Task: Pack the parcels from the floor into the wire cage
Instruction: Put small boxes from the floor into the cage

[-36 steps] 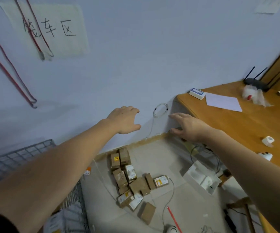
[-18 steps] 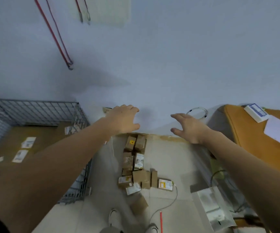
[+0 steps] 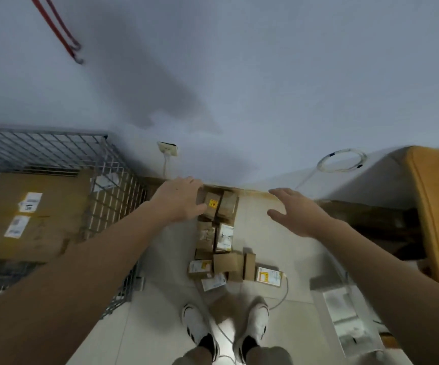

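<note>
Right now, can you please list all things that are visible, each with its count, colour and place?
small parcels: about a dozen, brown with white or yellow labels, on the floor by the wall
wire cage: one, grey, left
large cardboard box: one, brown with white labels, inside the cage
wall socket: one, cream, low on the wall
coiled cable: one, white, on the wall at right
red straps: two, hanging top left
desk: one, orange-brown, right edge
white tray: one, floor at lower right
shoes: two, white, bottom centre
left hand: open, over the far parcels
right hand: open, above the floor
</note>
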A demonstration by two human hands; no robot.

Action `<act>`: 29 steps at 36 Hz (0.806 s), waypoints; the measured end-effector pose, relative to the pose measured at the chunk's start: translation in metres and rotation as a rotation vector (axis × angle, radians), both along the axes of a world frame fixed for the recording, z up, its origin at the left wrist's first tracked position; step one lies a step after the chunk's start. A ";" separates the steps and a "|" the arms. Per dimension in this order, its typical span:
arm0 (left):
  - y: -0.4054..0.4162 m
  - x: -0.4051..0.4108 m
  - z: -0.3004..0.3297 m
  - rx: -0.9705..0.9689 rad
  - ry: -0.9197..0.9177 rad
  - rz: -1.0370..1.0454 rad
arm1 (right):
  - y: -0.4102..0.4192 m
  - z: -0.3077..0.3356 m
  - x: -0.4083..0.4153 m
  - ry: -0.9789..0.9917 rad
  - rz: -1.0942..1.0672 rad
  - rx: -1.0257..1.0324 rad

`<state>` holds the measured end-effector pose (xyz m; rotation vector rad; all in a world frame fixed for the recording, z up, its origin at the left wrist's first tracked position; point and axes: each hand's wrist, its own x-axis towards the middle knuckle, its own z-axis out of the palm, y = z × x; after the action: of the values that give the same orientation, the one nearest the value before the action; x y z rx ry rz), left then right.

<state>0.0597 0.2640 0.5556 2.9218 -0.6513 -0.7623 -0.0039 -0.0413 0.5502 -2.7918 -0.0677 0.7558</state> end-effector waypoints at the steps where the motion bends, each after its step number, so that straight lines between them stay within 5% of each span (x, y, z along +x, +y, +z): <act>1: 0.000 0.004 -0.015 0.000 0.023 0.016 | -0.002 -0.016 0.004 0.017 -0.004 -0.009; 19: -0.016 0.013 -0.427 0.039 0.422 0.343 | -0.010 -0.430 0.049 0.323 0.023 0.102; 29: -0.071 0.000 -0.589 -0.513 0.676 0.951 | 0.014 -0.606 0.034 0.488 -0.380 0.304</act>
<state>0.0596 0.1925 -0.0333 1.9251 0.4992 -1.0875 0.0298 -0.0275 -0.0560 -2.1757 0.3892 1.1770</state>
